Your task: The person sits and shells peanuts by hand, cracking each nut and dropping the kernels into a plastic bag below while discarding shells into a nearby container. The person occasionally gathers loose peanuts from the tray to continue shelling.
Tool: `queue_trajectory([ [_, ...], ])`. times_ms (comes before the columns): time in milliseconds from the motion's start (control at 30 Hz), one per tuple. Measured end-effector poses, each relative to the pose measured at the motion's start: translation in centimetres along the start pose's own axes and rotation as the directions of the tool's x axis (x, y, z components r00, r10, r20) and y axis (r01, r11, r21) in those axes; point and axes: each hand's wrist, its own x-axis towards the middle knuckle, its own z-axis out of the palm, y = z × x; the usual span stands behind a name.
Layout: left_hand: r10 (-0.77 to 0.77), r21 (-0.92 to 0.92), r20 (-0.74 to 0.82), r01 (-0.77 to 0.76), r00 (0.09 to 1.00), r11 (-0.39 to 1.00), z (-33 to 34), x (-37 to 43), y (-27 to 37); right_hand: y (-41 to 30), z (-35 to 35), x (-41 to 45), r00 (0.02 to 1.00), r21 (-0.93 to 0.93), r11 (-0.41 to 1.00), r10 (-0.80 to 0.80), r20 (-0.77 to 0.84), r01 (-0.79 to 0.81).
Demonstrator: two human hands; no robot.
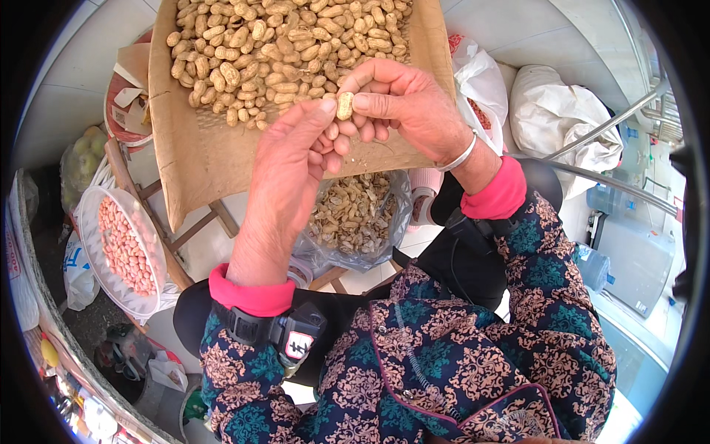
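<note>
Between the thumbs and fingers of both hands is a single unshelled peanut [345, 105], its pale shell upright. My left hand [291, 144] touches its left side with the thumb tip, the other fingers curled below. My right hand [416, 105] pinches the right side and wears a bangle at the wrist. Whether the curled left fingers also hold kernels is hard to tell. Just beyond the hands, a heap of unshelled peanuts [283, 50] lies on a brown, raised-edge tray [194, 161]. Under its near edge, a plastic bag [402, 222] holds broken peanut shells [355, 213].
At left, a white plastic basket [89, 222] contains shelled pink peanut kernels [125, 244]. A wooden frame [147, 213] stands beside it. White sacks [546, 116] sit at the right behind metal rails [604, 183]. A bag of green fruit [86, 161] is at far left.
</note>
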Motion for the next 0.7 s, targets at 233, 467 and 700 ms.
queue_trajectory([
  [233, 0.061, 0.028, -0.053, -0.059, 0.997, 0.998, 0.6, -0.4, -0.2, 0.7, 0.8, -0.1, 0.988, 0.132, 0.991, 0.042, -0.149, -0.022],
  [467, 0.161, 0.032, -0.094, -0.159, 0.982, 0.987, 0.6, 0.0, -0.7, 0.8, 1.6, -0.4, 0.98, 0.026, 0.995, 0.098, -0.174, -0.095],
  [700, 0.167, 0.058, -0.134, -0.16, 0.977, 0.985, 0.6, 0.3, -1.1, 0.8, 2.2, -0.6, 0.982, -0.249, 0.968, -0.031, -0.184, -0.016],
])
